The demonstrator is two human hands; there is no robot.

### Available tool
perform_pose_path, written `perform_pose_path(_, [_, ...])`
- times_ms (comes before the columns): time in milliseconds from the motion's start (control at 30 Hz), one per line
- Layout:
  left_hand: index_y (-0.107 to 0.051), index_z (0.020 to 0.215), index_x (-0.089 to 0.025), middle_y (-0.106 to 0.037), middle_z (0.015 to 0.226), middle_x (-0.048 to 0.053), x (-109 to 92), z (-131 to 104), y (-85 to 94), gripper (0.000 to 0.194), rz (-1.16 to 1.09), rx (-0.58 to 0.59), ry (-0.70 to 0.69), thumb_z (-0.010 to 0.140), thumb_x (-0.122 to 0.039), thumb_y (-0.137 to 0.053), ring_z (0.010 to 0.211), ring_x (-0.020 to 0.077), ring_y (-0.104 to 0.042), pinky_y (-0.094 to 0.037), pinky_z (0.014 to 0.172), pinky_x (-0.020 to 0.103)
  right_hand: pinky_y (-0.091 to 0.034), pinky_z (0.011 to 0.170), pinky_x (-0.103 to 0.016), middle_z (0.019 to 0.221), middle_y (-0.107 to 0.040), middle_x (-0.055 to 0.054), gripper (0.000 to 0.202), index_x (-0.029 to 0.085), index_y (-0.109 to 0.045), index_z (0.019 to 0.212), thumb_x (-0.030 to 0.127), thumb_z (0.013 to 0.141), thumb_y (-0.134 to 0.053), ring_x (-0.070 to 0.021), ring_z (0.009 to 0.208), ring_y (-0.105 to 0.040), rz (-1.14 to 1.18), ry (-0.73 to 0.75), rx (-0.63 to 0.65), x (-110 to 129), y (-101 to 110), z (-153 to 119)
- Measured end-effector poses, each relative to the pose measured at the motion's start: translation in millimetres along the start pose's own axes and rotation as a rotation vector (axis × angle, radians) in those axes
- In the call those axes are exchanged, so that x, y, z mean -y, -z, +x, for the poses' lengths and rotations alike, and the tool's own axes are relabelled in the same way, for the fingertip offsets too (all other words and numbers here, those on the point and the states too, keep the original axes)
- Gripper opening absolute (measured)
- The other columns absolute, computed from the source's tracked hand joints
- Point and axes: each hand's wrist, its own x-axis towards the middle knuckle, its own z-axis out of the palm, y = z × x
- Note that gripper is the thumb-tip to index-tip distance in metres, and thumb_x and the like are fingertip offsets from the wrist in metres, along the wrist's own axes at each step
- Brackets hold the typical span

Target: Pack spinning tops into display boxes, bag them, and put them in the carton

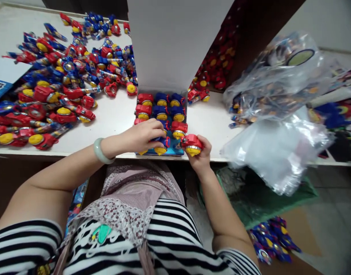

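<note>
An upright display box [175, 46] with its tall white lid raised stands at the table's front edge. Rows of red and blue toys with yellow round tops fill much of it. My left hand [147, 135] reaches into the front of the box, its fingers curled round a blue toy [161, 148] in the front row. To the right, my right hand [203, 154] grips a red toy [192, 143] just at the box's front right corner. The toy's far end points left, over the box. The undersides of both held toys are hidden.
Loose red and blue toys [69, 80] lie heaped on the white table [112, 118] to the left. More red toys [221, 61] are piled behind the box. Clear plastic bags [278, 145] hang over the right edge, above a green-lined bin [258, 217].
</note>
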Motion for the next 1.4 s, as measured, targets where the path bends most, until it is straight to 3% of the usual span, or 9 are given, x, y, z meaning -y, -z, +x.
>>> perform_pose_path(133, [-0.068, 0.103, -0.016, -0.065, 0.1, 0.011, 2, 0, -7.3, 0.021, -0.011, -0.005, 0.018, 0.099, -0.034, -0.057, 0.091, 0.0209, -0.058, -0.046, 0.082, 0.033, -0.058, 0.099, -0.045, 0.132, -0.059, -0.012, 0.066, 0.03, -0.037, 0.145, 0.027, 0.088, -0.068, -0.0274, 0.117, -0.065, -0.066, 0.029, 0.137, 5, 4, 0])
perform_pose_path(300, [-0.067, 0.101, -0.017, -0.066, 0.098, 0.01, 3, -3, -7.5, 0.021, -0.043, -0.009, 0.049, 0.1, -0.034, -0.055, 0.09, 0.0198, -0.057, -0.046, 0.082, 0.032, -0.06, 0.092, -0.046, 0.127, -0.062, -0.011, 0.073, 0.036, -0.028, 0.151, 0.019, 0.088, -0.063, -0.027, 0.11, -0.067, -0.057, 0.184, 0.106, 0, 7, 9])
perform_pose_path(533, [-0.066, 0.102, -0.017, -0.068, 0.098, 0.011, 4, -3, -10.1, 0.024, -0.075, -0.037, 0.042, 0.1, -0.038, -0.055, 0.09, 0.0202, -0.057, -0.046, 0.081, 0.033, -0.06, 0.091, -0.046, 0.127, -0.063, -0.01, 0.072, 0.036, -0.03, 0.151, 0.016, 0.089, -0.061, -0.0261, 0.11, -0.067, 0.026, 0.126, 0.17, 7, 9, 12])
perform_pose_path(700, [-0.066, 0.102, -0.017, -0.068, 0.099, 0.01, 4, -3, -10.2, 0.021, -0.075, -0.042, 0.038, 0.1, -0.035, -0.056, 0.09, 0.0201, -0.058, -0.047, 0.081, 0.032, -0.062, 0.089, -0.042, 0.123, -0.065, -0.01, 0.063, 0.033, -0.036, 0.148, 0.016, 0.091, -0.056, -0.0237, 0.11, -0.069, 0.082, 0.117, 0.429, 1, -1, 16])
perform_pose_path(800, [-0.066, 0.102, -0.016, -0.067, 0.098, 0.01, 2, -2, -11.6, 0.022, -0.067, -0.042, 0.046, 0.1, -0.035, -0.055, 0.09, 0.0202, -0.058, -0.047, 0.081, 0.033, -0.061, 0.092, -0.043, 0.124, -0.065, -0.01, 0.062, 0.031, -0.039, 0.147, 0.015, 0.09, -0.056, -0.0239, 0.111, -0.069, 0.108, 0.068, 0.419, -4, -6, 12])
perform_pose_path(1000, [-0.065, 0.112, -0.016, -0.067, 0.106, 0.013, 3, -8, -5.1, 0.026, -0.116, -0.106, 0.033, 0.099, -0.037, -0.056, 0.096, 0.0209, -0.061, -0.051, 0.085, 0.035, -0.057, 0.101, -0.048, 0.141, -0.059, -0.012, 0.077, 0.032, -0.035, 0.155, 0.034, 0.088, -0.072, -0.0277, 0.124, -0.062, 0.038, -0.024, 0.585, 13, 32, 26])
perform_pose_path(1100, [-0.066, 0.111, -0.018, -0.068, 0.103, 0.011, 7, -8, 2.0, 0.023, -0.159, -0.219, 0.069, 0.1, -0.035, -0.056, 0.096, 0.0197, -0.062, -0.052, 0.084, 0.034, -0.062, 0.085, -0.04, 0.115, -0.07, -0.008, 0.049, 0.031, -0.056, 0.14, 0.033, 0.092, -0.068, -0.0222, 0.101, -0.069, -0.002, -0.063, 0.439, 17, 47, 45])
perform_pose_path(1200, [-0.066, 0.111, -0.017, -0.067, 0.109, 0.012, 11, 0, 3.2, 0.022, -0.112, -0.229, 0.083, 0.1, -0.033, -0.055, 0.102, 0.0214, -0.061, -0.052, 0.092, 0.038, -0.061, 0.071, -0.031, 0.104, -0.067, -0.006, 0.029, 0.027, -0.069, 0.123, 0.03, 0.094, -0.065, -0.0162, 0.083, -0.068, -0.023, -0.08, 0.269, 10, 36, 64])
perform_pose_path(1400, [-0.065, 0.117, -0.015, -0.066, 0.119, 0.014, 15, 16, -9.7, 0.026, 0.027, -0.108, 0.11, 0.1, -0.032, -0.053, 0.109, 0.0257, -0.059, -0.053, 0.094, 0.043, -0.06, 0.066, -0.029, 0.11, -0.064, -0.007, 0.026, 0.025, -0.074, 0.114, 0.036, 0.093, -0.064, -0.0159, 0.083, -0.067, 0.039, -0.112, 0.399, -8, 4, 96])
